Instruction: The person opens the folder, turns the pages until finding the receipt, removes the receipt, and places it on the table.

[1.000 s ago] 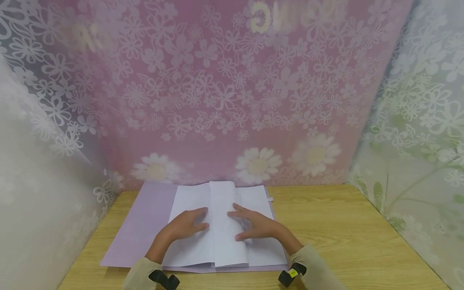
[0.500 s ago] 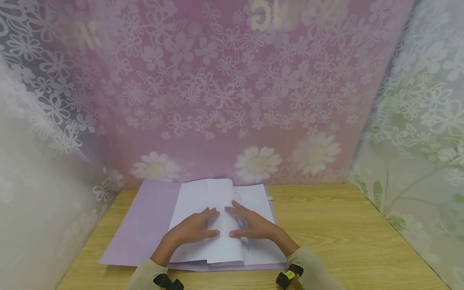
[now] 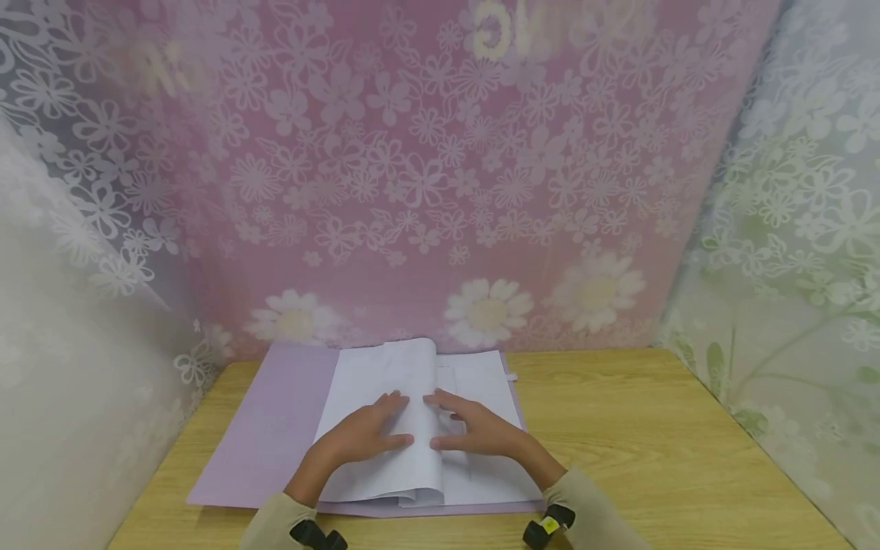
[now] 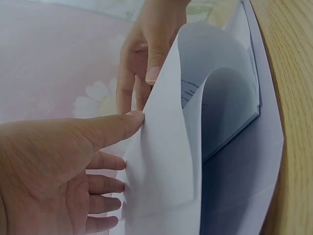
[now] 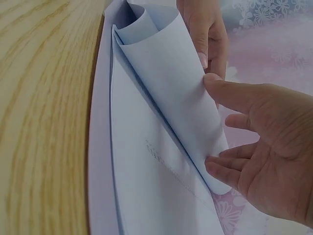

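Note:
A purple folder point(image 3: 289, 412) lies spread on the table with white printed sheets in it. Some of the sheets bend over into a rounded paper roll point(image 3: 419, 367) near the middle, standing up off the stack point(image 3: 491, 382). My left hand point(image 3: 363, 431) touches the roll's left side with thumb and fingertips, the fingers fairly straight. From the other side my right hand point(image 3: 481, 430) rests its fingertips and thumb against the curved paper. In the left wrist view, a second curled sheet point(image 4: 225, 83) with lines of print shows inside the bend.
The wooden table point(image 3: 639, 443) stretches out to the right of the folder. A pink flowered backdrop point(image 3: 412, 290) rises right behind the folder, and pale flowered sheeting point(image 3: 797, 305) stands along the right side. A small white tab point(image 3: 512, 376) sticks out at the folder's right edge.
The folded paper has shifted left and rounded into a roll, uncovering more of the right-hand stack. My left hand has moved right and my right hand slightly left, bringing them closer together.

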Demonstrator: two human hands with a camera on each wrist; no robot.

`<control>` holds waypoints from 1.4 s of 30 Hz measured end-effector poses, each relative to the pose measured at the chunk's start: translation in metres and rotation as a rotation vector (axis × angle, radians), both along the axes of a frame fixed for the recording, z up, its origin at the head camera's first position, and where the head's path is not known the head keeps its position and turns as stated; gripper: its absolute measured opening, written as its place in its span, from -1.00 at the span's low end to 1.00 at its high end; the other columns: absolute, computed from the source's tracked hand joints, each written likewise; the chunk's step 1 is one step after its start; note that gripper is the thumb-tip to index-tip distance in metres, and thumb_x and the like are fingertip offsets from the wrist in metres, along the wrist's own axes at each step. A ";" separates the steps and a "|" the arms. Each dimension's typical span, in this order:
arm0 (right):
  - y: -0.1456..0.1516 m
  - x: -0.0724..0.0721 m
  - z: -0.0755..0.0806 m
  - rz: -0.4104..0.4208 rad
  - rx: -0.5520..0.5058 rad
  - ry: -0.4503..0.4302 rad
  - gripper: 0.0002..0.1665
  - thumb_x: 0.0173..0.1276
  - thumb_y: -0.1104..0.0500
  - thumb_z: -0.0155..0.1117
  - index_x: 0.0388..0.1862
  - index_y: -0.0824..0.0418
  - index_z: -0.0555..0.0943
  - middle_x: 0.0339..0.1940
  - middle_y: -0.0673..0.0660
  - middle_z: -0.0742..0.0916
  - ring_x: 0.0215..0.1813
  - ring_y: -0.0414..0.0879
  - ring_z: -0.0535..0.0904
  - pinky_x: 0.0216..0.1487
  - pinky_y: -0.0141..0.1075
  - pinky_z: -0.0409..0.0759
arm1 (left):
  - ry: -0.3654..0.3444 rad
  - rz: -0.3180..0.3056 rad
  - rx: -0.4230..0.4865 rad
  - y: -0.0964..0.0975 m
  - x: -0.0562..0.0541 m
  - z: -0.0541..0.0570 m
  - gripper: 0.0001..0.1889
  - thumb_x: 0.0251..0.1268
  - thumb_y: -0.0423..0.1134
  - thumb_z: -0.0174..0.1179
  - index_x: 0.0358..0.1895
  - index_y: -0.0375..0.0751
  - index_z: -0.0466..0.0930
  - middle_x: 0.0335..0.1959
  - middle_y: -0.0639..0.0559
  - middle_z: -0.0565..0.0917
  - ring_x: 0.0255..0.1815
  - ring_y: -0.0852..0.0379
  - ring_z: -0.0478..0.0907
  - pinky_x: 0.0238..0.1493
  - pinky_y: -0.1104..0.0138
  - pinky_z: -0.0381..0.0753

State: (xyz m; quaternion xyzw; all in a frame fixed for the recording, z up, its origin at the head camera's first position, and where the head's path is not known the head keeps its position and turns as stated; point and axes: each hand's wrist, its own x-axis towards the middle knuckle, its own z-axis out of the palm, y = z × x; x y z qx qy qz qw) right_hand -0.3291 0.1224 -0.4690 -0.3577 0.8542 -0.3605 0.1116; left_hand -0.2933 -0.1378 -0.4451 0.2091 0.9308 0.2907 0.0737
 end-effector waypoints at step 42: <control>-0.012 0.008 -0.004 0.107 0.092 0.046 -0.21 0.44 0.00 0.37 0.58 0.08 0.34 0.59 -0.02 0.42 0.62 -0.04 0.28 0.60 -0.05 0.29 | -0.114 0.069 -0.059 -0.023 -0.015 -0.025 0.00 0.15 0.17 0.46 0.56 -0.27 0.25 0.59 -0.28 0.25 0.61 -0.31 0.17 0.53 -0.17 0.27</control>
